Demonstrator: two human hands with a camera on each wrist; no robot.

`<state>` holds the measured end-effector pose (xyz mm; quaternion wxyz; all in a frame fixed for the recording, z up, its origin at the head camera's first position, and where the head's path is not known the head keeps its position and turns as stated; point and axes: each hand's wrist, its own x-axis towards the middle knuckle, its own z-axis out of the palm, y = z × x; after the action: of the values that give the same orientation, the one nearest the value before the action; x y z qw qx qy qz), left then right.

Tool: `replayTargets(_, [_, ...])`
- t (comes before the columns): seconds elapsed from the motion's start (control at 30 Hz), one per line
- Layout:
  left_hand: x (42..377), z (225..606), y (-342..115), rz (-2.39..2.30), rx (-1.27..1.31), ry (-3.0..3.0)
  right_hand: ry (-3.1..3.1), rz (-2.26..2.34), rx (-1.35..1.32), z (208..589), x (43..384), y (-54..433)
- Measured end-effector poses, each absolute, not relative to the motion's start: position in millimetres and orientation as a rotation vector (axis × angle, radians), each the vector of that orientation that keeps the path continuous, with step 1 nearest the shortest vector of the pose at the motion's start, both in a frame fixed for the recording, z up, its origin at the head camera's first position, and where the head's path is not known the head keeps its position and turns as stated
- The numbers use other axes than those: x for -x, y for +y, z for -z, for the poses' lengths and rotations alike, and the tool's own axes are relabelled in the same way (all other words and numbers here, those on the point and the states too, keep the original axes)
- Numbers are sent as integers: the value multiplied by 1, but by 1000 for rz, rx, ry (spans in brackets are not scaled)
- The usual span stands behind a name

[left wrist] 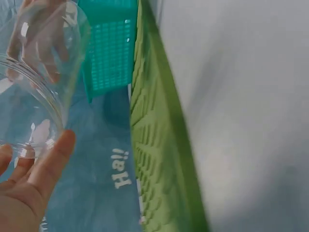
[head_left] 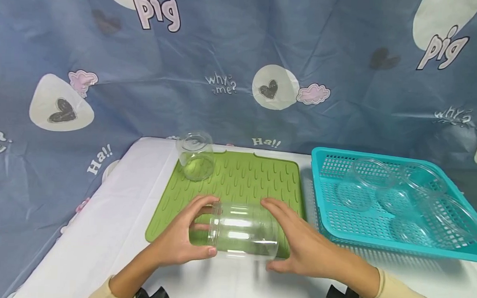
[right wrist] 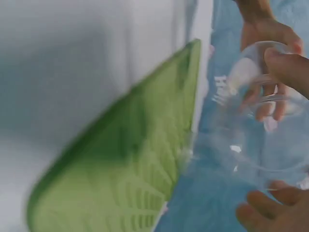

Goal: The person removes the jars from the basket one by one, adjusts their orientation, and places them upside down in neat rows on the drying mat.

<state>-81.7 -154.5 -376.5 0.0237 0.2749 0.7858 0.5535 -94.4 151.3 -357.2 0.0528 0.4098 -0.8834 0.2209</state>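
Note:
A clear plastic jar (head_left: 245, 231) lies on its side in the air between my two hands, above the front of a green ridged mat (head_left: 257, 176). My left hand (head_left: 184, 235) grips it at the threaded mouth end, fingers on the far side and thumb on the near side. Around the base end, my right hand (head_left: 302, 241) holds it with curled fingers and thumb. Both wrist views show the jar (left wrist: 36, 96) with fingertips at its edges. A second clear jar (head_left: 196, 158) stands at the mat's back left corner.
To the right sits a turquoise perforated basket (head_left: 319, 200) with three clear jars (head_left: 394, 200) leaning inside. White cloth (head_left: 114, 206) covers the table. A blue printed cloth (head_left: 239, 114) hangs behind it.

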Motion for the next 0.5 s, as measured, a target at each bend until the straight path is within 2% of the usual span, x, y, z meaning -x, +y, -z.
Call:
replayTargets(0.23, [67, 382, -158, -1807, -927, 2243, -2205, -777, -1470, 380, 85, 149])
replayTargets(0.5, [65, 384, -157, -1787, -1016, 2302, -2160, -814, -1512, 378, 89, 150])
